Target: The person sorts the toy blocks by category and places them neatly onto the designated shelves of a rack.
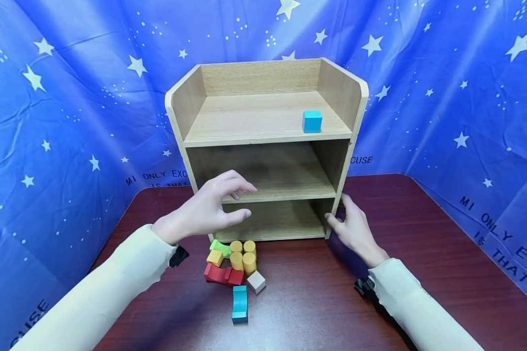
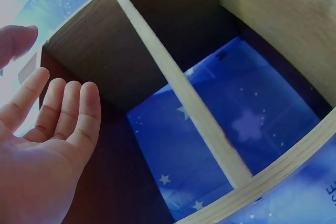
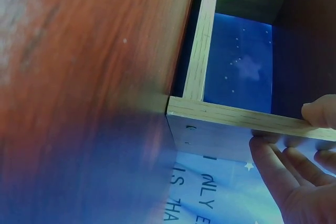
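Note:
A small wooden shelf unit (image 1: 263, 137) with three levels stands on the table. My right hand (image 1: 354, 230) holds its right side panel low down, thumb at the front edge and fingers along the outer face; the right wrist view shows this grip on the panel (image 3: 236, 115) closely. In front of the middle level hovers my left hand (image 1: 206, 207), fingers spread from the thumb, with nothing between them. The left wrist view shows the palm (image 2: 44, 166) beside the shelf's openings. A blue cube (image 1: 312, 121) sits at the right front of the top level.
Toy blocks are grouped before the shelf's left half: a green block (image 1: 220, 247), a yellow cube (image 1: 215, 258), several yellow cylinders (image 1: 249, 263), red blocks (image 1: 219, 274), a white cube (image 1: 256, 282) and a blue curved block (image 1: 239, 304). Blue star-patterned cloth (image 1: 465, 97) surrounds the table (image 1: 307, 302).

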A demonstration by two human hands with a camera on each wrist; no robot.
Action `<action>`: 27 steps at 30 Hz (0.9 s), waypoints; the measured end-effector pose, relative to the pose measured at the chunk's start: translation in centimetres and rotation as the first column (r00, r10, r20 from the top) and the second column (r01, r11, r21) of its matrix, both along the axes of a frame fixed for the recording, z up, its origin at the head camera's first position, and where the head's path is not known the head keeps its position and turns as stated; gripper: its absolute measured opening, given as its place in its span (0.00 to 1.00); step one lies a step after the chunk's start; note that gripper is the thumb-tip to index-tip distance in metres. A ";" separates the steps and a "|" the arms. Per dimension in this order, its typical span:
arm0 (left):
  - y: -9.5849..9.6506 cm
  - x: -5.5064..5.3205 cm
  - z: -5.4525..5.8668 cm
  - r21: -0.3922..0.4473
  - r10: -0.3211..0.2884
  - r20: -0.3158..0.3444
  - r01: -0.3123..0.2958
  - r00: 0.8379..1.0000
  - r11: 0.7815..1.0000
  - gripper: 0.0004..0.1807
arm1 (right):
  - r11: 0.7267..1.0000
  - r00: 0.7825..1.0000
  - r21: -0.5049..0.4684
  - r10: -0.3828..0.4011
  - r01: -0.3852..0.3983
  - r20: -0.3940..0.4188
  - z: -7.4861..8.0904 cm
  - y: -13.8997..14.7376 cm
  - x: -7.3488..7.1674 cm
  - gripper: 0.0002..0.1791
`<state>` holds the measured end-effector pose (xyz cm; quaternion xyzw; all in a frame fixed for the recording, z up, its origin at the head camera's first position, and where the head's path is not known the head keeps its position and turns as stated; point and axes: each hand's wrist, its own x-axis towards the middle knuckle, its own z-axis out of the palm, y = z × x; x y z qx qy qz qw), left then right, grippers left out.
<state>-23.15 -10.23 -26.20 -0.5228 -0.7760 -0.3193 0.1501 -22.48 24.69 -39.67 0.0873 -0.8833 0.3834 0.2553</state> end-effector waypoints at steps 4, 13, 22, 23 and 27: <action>-0.2 0.2 -0.7 -0.017 0.004 0.016 -0.004 1.000 1.000 0.20 | 1.000 1.000 0.002 0.001 -0.001 -0.005 0.0 0.0 -0.1 0.28; -1.0 0.5 -2.4 -0.039 0.031 0.041 -0.029 0.999 0.999 0.20 | 1.000 1.000 0.001 0.001 -0.001 -0.017 -0.2 0.0 -0.2 0.28; -2.1 0.6 -3.7 -0.079 0.089 0.056 -0.085 0.994 0.993 0.20 | 1.000 1.000 -0.014 0.012 -0.012 -0.009 -0.2 0.0 -0.1 0.28; -2.3 0.7 -3.9 -0.086 0.095 0.061 -0.090 0.994 0.992 0.20 | 1.000 1.000 -0.015 0.011 -0.011 -0.009 -0.2 0.0 -0.1 0.28; -2.9 0.7 -4.4 -0.109 0.120 0.085 -0.111 0.989 0.988 0.20 | 1.000 1.000 -0.009 0.003 -0.003 -0.014 -0.2 0.0 -0.2 0.28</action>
